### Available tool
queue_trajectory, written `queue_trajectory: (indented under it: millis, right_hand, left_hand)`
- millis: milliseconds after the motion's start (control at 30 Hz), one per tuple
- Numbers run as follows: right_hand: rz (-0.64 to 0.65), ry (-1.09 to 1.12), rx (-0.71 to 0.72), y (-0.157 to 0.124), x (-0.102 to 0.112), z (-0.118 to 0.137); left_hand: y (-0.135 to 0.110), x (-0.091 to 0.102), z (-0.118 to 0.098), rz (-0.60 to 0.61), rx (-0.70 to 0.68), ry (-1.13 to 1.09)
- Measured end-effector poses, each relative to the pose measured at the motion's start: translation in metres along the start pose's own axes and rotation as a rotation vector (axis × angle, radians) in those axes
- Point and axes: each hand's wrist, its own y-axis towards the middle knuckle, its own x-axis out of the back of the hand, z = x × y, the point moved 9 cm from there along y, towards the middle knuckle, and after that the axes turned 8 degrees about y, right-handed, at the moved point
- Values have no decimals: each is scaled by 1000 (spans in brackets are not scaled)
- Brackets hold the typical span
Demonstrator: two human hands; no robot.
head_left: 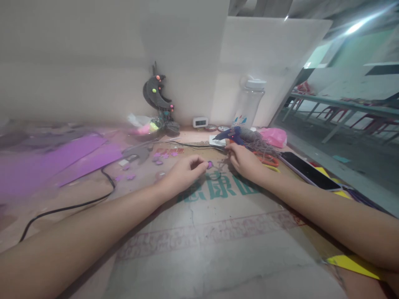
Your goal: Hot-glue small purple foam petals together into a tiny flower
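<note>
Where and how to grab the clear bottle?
Probably the upper body of the clear bottle, just below the white lid, with the right hand, from the front and slightly above. It stands upright with a pale board behind; the blue glue gun and grey yarn crowd its foot, so a low grip could snag.

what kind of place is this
Probably a craft workspace, perhaps in a shared workshop: there is what looks like a blue glue gun, gray yarn and purple sheets on the worktop, with a long table further back at the right.
</note>
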Motion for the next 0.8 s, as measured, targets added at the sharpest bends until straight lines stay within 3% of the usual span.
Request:
queue_trajectory:
  millis: [67, 167, 267, 533, 667, 800]
  right_hand:
    - [-111, 110, -66, 0, 15, -2]
    - [-190, 219, -23, -2, 27, 10]
    - [-172, 262, 0, -1, 24, 14]
    - [-91, 160, -147, 15, 31, -29]
    - [-152, 112, 20, 8, 41, -5]
    - [-58, -67, 218, -5, 26, 33]
  left_hand:
    - [1, 0, 2, -6, -6, -23]
    - [2, -1, 3, -4, -20, -66]
    - [2, 1, 3, -12, -17, -77]
    - [2, 5, 5, -61, -8, -66]
    - [3, 3, 9, -54, 3, -96]
    - [3, 3, 8, -44, -29, -144]
